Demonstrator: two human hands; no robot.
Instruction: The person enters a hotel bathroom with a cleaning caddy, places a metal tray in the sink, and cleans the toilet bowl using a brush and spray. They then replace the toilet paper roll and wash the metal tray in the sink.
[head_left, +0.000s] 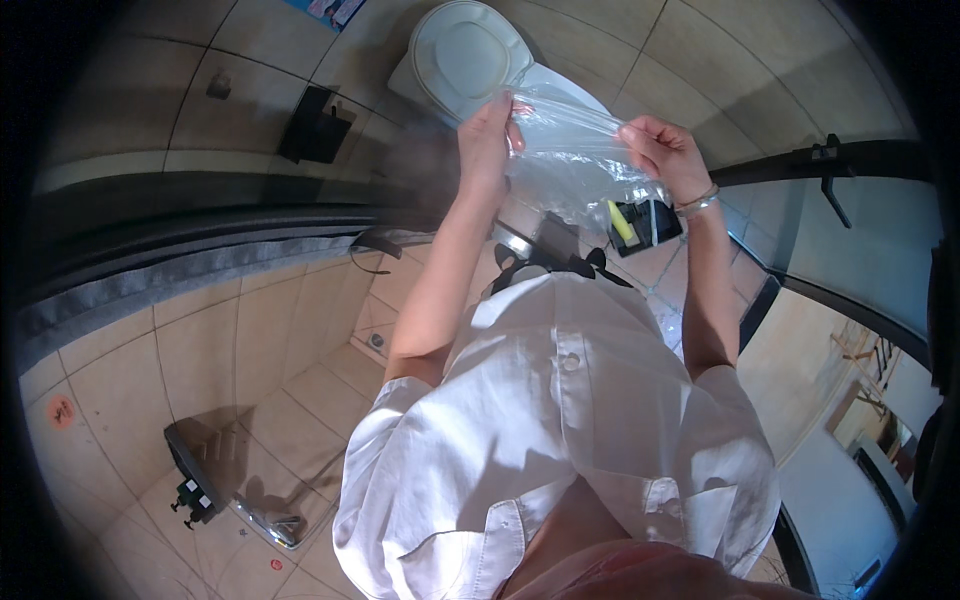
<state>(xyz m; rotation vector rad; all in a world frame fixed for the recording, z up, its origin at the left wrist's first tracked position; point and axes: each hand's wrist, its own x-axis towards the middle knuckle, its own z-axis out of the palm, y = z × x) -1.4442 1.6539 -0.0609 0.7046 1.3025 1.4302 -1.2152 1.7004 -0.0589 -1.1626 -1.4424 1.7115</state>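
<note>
A clear plastic bag (574, 161) is stretched between my two hands at the top middle of the head view. My left hand (487, 142) pinches its upper left edge, and my right hand (664, 154) grips the upper right edge. Below the bag, near my right wrist, is a black container (646, 225) with a yellow-green item (621, 223) on its left side; what the container holds is partly hidden by the plastic. A white toilet (471, 51) with its lid down stands behind the bag.
A dark frame and grey curtain (187, 262) run along the left. Beyond them are a wall shelf with bottles (193, 484) and a chrome shower mixer (266, 521). On the right is a glass door with a black handle (834, 199). A black holder (316, 126) is on the tiled wall.
</note>
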